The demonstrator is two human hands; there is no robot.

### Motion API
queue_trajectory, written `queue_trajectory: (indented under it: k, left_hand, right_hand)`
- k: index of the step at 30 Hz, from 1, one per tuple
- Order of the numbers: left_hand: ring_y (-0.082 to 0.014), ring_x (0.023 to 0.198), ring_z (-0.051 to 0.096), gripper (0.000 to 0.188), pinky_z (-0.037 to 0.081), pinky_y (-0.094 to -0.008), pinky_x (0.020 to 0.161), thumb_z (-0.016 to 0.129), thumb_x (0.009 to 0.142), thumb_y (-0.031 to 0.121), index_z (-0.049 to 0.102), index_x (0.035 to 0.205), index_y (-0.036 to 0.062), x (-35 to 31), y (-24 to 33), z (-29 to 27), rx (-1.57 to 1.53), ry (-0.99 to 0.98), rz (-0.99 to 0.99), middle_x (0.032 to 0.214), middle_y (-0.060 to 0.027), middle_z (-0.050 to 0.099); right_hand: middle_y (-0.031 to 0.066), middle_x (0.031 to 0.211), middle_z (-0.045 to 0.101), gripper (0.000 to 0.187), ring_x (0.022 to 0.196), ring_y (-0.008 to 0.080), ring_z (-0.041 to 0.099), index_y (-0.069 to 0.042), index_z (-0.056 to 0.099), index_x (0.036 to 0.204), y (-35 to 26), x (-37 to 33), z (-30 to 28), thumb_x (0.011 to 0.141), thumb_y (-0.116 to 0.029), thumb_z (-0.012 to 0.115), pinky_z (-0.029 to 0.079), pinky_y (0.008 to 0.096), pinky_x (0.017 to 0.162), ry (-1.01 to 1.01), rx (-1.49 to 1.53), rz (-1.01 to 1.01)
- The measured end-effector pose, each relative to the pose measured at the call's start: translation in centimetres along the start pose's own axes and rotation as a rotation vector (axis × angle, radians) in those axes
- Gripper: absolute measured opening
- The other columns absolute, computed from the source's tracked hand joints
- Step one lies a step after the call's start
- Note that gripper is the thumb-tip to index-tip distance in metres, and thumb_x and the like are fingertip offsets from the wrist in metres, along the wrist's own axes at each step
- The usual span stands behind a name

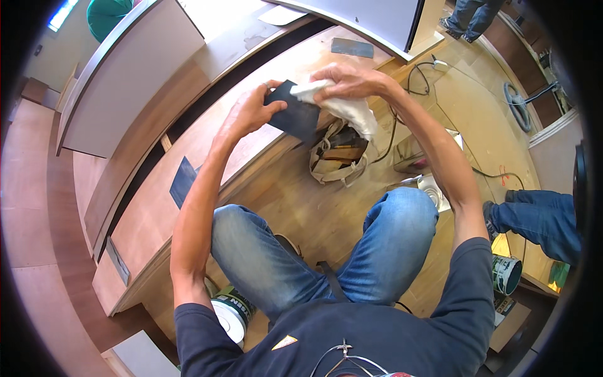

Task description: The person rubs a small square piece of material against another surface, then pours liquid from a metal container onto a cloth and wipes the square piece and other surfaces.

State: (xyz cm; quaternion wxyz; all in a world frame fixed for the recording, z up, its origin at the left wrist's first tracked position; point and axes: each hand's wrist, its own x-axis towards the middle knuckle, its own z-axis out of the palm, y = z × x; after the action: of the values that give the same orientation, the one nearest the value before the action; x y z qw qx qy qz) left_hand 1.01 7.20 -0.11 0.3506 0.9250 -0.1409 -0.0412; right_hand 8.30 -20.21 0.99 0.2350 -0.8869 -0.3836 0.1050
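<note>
My left hand (247, 114) grips a thin dark blue-grey rectangular sheet (294, 118) by its left edge, thumb on its face. In my right hand (349, 81) is a bunched white cloth (355, 114), one end touching the sheet's upper right part and the rest hanging down. Both hands are raised over the edge of a long wooden board (235, 160). On that board lie another dark blue sheet (183, 181) by my left forearm, a grey-blue piece (352, 48) at the far end and a grey strip (118, 261) at the near left.
Below the cloth, an open canvas bag (339, 154) with contents stands on the wooden floor. A square metal tin (411, 151) and dark cables (421, 78) lie right of it. Green-labelled cans (233, 311) flank me. Co-workers' legs (540, 220) show at the right and far right.
</note>
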Motion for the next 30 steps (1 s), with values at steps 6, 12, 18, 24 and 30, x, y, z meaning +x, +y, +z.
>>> queue_trajectory:
  k: [6,12,18,24,30]
  left_hand:
    - [-0.0106,0.073,0.063,0.058,0.049,-0.024,0.061,0.07,0.091,0.011,0.043,0.142,-0.001,-0.2,-3.9,2.9,-0.826,0.151,-0.319,0.097,-0.0104,0.069]
    - [-0.032,0.092,0.069,0.074,0.055,-0.0403,0.084,0.073,0.087,0.025,0.039,0.145,-0.0049,-1.9,-2.1,2.0,-0.111,0.061,-0.339,0.108,-0.0204,0.068]
    - [-0.0385,0.126,0.053,0.066,0.047,-0.0452,0.104,0.069,0.089,0.037,0.049,0.141,0.0005,-3.4,-2.0,2.8,0.367,0.182,0.114,0.14,-0.0264,0.05]
    - [-0.038,0.133,0.048,0.07,0.042,-0.0445,0.111,0.065,0.093,0.044,0.048,0.142,-0.0033,-5.6,-1.4,3.6,0.492,-0.074,0.243,0.146,-0.0244,0.046]
    - [-0.0378,0.14,0.041,0.075,0.036,-0.0435,0.116,0.066,0.09,0.047,0.047,0.143,-0.0032,-5.6,-1.6,4.1,0.501,-0.057,0.26,0.148,-0.0242,0.045]
  right_hand:
    - [0.0107,0.097,0.071,0.045,0.083,0.0155,0.067,-0.001,0.066,0.121,5.0,2.5,-0.2,0.097,-0.039,0.065,0.054,0.0314,0.072,0.347,0.201,0.056]
    - [0.018,0.098,0.072,0.041,0.086,0.0275,0.07,-0.001,0.066,0.118,1.6,1.9,2.3,0.095,-0.035,0.066,0.052,0.0393,0.077,0.335,0.024,0.089]
    - [0.0193,0.103,0.071,0.036,0.095,0.0371,0.069,-0.009,0.068,0.115,-0.4,2.0,2.8,0.097,-0.038,0.06,0.056,0.0462,0.084,0.31,-0.234,0.073]
    - [0.0166,0.1,0.07,0.026,0.085,0.0347,0.072,-0.008,0.067,0.103,-4.0,3.5,8.9,0.093,-0.031,0.065,0.06,0.0465,0.07,0.239,-0.333,-0.07]
    - [0.0175,0.096,0.066,0.022,0.091,0.0386,0.066,-0.005,0.062,0.097,-0.9,8.4,8.1,0.093,-0.026,0.064,0.055,0.0489,0.076,0.285,-0.362,-0.017]
